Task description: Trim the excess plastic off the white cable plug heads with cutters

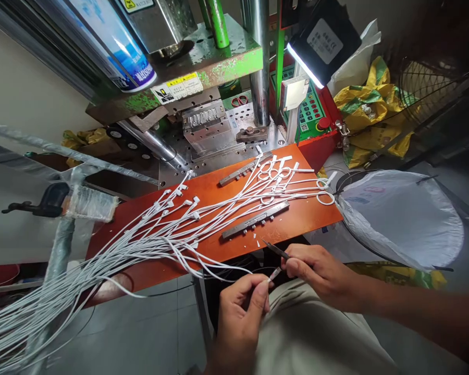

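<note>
Near right corner of the orange board (315, 214) is pretty open, easy to reach in there. Left side's a mess, white cables (140, 252) sprawled all over. Metal bar (256, 221) sits by the near edge, and the press (234, 69) walls off the back.

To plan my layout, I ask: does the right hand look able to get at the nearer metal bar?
Probably yes: the nearer metal bar lies uncovered close by, but the right hand holds a thin dark tool.
</note>
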A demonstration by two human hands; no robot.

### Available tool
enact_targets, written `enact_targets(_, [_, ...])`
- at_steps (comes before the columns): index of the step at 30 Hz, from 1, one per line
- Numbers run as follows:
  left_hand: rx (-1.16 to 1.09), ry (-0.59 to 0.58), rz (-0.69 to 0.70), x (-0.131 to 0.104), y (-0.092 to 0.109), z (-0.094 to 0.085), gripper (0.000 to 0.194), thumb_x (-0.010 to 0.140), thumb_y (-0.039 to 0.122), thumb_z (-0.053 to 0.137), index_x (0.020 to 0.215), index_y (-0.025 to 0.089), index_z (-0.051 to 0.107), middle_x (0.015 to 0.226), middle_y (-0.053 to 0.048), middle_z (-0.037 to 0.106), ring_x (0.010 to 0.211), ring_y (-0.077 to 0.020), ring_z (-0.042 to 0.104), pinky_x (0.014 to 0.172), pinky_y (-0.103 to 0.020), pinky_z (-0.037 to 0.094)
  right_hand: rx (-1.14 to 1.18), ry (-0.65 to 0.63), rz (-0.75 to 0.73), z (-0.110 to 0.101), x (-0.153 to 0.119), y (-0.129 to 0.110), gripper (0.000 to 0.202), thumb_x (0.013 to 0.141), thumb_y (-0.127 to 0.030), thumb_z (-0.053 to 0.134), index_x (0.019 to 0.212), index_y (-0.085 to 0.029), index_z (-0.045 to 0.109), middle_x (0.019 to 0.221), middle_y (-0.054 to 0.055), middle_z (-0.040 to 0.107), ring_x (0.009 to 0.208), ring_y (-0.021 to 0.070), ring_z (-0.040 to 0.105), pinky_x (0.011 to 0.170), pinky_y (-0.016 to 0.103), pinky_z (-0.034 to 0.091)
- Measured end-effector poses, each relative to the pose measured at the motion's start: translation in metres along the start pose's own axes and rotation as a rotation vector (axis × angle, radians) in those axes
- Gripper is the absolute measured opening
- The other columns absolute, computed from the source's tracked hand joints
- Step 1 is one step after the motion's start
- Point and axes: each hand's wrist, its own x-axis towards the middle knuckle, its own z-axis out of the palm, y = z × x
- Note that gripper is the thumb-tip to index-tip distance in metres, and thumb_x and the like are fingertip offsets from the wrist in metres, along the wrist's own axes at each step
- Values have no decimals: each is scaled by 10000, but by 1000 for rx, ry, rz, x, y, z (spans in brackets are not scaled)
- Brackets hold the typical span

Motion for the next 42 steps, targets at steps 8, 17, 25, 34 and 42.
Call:
enact_targets(8, [-17,59,-28,5,8,-1,491,1036,597,714,910,129,792,598,27,502,548,-96,402,526,-223,304,-704,65,-474,-15,-7,5,431,1168,-309,518,755,-210,593,874,86,661,794,215,519,698,364,355])
enact_targets(17, [-66,-23,-74,8,8,-2,506,1047,629,686,925,144,770,615,36,509,501,-74,298,475,-227,224,-861,-28,-615,-29,5,3,402,1150,-264,560,760,-195,633,867,64,604,814,227,472,720,392,290])
enact_targets(25, [-115,15,-90,7,10,2,539,1017,663,716,881,142,747,602,46,510,484,-56,295,461,-208,200,-871,-51,-624,-32,7,-1,409,1150,-252,582,746,-198,612,822,37,569,787,211,450,719,373,281])
enact_targets(34, [-234,13,-124,6,6,5,490,1004,621,766,908,140,759,594,56,506,477,-40,293,457,-173,208,-827,-1,-618,-28,4,2,454,1178,-266,516,737,-203,603,764,27,563,721,204,430,669,370,286])
enact_targets(42, [-248,10,-104,11,7,4,484,974,616,807,934,133,792,582,41,541,453,-40,373,436,-151,276,-676,48,-532,-20,0,19,531,1205,-329,436,703,-216,566,703,21,562,647,182,449,603,356,300])
